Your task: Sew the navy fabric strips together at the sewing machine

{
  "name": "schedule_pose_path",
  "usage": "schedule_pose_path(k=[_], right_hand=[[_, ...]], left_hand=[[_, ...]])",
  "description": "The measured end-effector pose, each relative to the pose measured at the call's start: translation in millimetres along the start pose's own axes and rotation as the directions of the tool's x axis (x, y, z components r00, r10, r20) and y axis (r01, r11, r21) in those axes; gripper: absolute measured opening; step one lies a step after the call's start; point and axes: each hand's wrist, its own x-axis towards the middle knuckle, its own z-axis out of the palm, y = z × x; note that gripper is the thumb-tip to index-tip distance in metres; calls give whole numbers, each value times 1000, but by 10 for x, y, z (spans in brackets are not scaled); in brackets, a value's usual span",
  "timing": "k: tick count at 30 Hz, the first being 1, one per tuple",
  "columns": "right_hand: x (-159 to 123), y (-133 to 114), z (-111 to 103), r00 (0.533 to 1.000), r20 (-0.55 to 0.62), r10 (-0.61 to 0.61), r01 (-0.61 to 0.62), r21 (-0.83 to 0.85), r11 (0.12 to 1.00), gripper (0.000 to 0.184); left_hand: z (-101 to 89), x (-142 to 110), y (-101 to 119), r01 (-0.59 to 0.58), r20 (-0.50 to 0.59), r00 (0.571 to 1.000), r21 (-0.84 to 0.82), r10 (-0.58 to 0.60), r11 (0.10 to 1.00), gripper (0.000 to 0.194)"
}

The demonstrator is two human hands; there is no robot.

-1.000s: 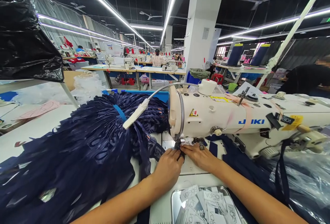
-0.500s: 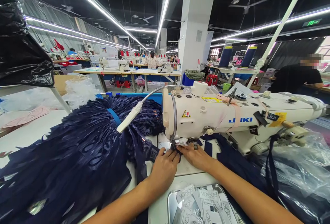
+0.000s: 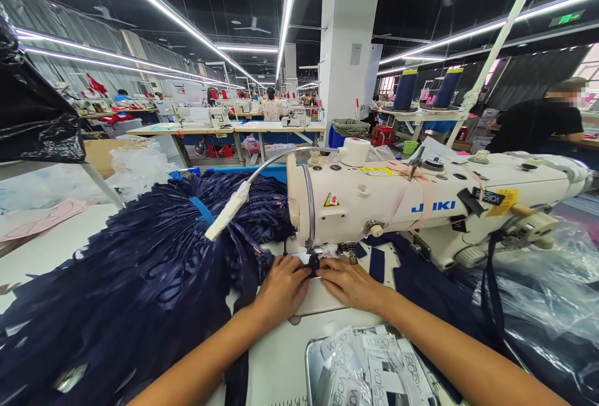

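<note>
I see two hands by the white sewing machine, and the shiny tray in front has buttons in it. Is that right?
Not quite: the head view shows that the shiny tray has white labels in it, not buttons. The left hand and right hand are by the white sewing machine.

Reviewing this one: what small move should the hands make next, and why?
Probably guide the dark fabric slightly forward, since the left hand and right hand flank it, close to the left end of the sewing machine.
</note>
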Motion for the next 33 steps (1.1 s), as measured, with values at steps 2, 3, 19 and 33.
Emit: schedule_pose_path(k=[2, 3, 19, 33], right_hand=[[-4, 32, 16, 999, -33, 11, -8, 75, 997, 25], [-7, 49, 23, 999, -48, 11, -6, 117, 993, 25], [-28, 37, 20, 998, 0, -65, 65, 1, 998, 24], [-5, 3, 0, 999, -1, -42, 42, -21, 999, 21]], left_hand=[[44, -6, 4, -21, 2, 1000, 30, 20, 999, 28], [64, -12, 1, -25, 9, 1000, 35, 24, 999, 30], [22, -74, -40, -75, 204, 977, 86, 56, 993, 41], [-48, -35, -64, -61, 240, 970, 55, 46, 997, 48]])
